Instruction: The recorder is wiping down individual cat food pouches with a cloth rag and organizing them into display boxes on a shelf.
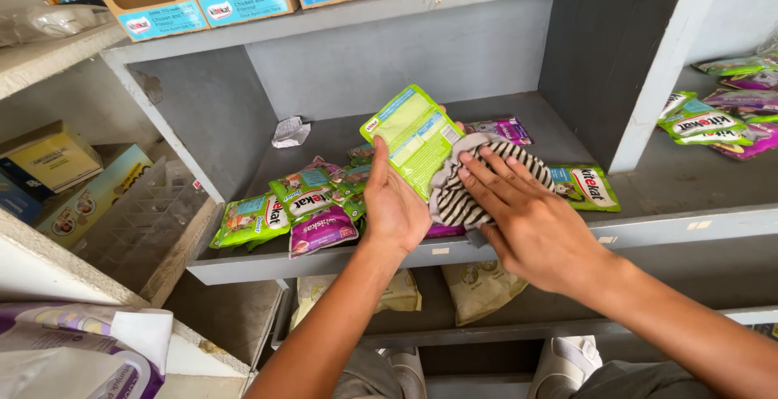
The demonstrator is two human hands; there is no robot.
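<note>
On shelf (567, 241), left hand (395, 209) gripping green pouch (413, 136) (upright), striped cloth (470, 184) beside

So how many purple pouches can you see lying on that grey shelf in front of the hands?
2 clearly: one purple pouch at the shelf's front edge beside the left hand, another farther back behind the striped cloth. A purple sliver under the cloth hints at more hidden.

Both forearms bare, no sleeves in view, no watch/rings/bands on the left hand (395, 209) or right hand (531, 221). Nails short, unpainted. Below the hands: grey trousers at knees, light grey/white shoes w/ pale soles.
</note>
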